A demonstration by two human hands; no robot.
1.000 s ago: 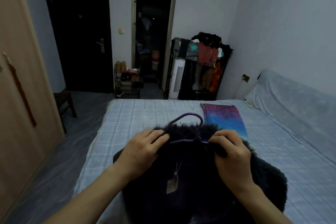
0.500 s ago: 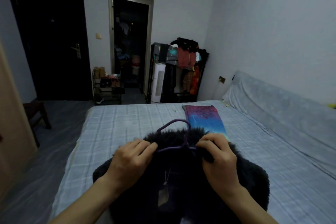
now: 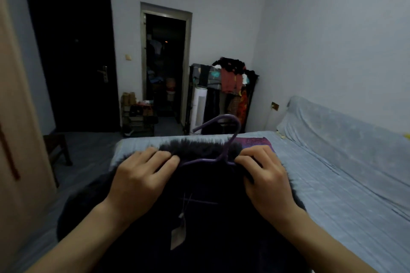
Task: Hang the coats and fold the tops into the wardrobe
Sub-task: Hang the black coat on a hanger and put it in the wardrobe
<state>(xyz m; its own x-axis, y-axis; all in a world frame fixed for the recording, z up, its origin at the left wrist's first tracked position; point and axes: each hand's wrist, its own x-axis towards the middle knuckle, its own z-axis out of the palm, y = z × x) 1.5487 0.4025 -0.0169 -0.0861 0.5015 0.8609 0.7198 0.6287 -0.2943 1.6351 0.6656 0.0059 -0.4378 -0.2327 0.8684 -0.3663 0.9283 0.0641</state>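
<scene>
Coat [image 3: 206, 186] higher: left hand [image 3: 142, 175], right hand [image 3: 264, 175]

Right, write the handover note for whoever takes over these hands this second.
Left hand: fingers curled on the fur collar of the dark coat.
Right hand: pinches the collar beside the neck of the purple hanger.
Coat: over the bed, in front of the person, with the hanger inside its neck and the hook sticking up past the collar.
Done: hanger is in the coat.
Left: hang the coat in the wardrobe at the left. The folded colourful top on the bed beyond the coat must go in too.
</scene>
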